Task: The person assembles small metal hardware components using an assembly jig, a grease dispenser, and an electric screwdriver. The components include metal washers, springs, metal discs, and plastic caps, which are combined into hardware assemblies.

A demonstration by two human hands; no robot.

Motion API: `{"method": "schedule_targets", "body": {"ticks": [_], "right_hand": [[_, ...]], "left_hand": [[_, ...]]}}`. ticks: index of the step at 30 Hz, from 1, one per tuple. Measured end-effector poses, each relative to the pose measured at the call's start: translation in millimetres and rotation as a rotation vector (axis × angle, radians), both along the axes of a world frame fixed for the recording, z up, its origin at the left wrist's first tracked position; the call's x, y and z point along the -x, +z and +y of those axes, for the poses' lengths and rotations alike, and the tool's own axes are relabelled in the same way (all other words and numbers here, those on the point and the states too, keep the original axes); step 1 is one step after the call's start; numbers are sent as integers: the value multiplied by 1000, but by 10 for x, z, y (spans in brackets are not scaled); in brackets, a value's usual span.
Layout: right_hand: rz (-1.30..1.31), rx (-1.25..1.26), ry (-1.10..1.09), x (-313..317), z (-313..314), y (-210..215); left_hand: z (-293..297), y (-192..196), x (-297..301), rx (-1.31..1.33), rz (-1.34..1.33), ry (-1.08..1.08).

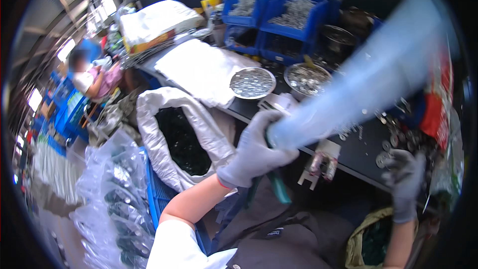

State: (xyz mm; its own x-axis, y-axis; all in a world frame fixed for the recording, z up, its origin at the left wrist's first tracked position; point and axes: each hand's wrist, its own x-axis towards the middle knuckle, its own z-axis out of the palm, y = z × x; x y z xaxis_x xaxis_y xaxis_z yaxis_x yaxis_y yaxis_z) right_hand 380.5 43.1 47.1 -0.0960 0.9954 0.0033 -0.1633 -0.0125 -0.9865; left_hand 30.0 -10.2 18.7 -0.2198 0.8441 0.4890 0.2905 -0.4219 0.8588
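Note:
My left hand (259,152), in a grey glove, is closed round the lower end of a long, pale-blue, see-through plastic piece (358,79). It slants up to the right across the table and is smeared by motion; whether it is a bag or a sleeve I cannot tell. Just below that hand, a green strip or handle (280,188) hangs over my dark apron. On the right, my gloved right hand (406,179) is raised near the table's edge, beside loose round metal parts (396,142). Its fingers look bent but are blurred, and I see nothing clear in them.
On the dark table (358,157) stand a bowl of metal pins (252,83), a bowl of small metal parts (307,78) and blue bins (294,32). Left of me is an open white sack (149,114) of dark pieces. A person (94,77) sits farther left.

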Motion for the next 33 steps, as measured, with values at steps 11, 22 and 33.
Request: {"method": "schedule_targets", "body": {"ticks": [11,22,33], "right_hand": [[112,529,371,177,-534,-663],[-725,-715,334,-480,-450,-1076],[-1425,-305,108,-384,-145,-901]], "left_hand": [[61,107,239,205,-1409,-485],[-445,-1296,-1267,740,-1588,-396],[-268,-1364,-876,539,-240,-425]]}}
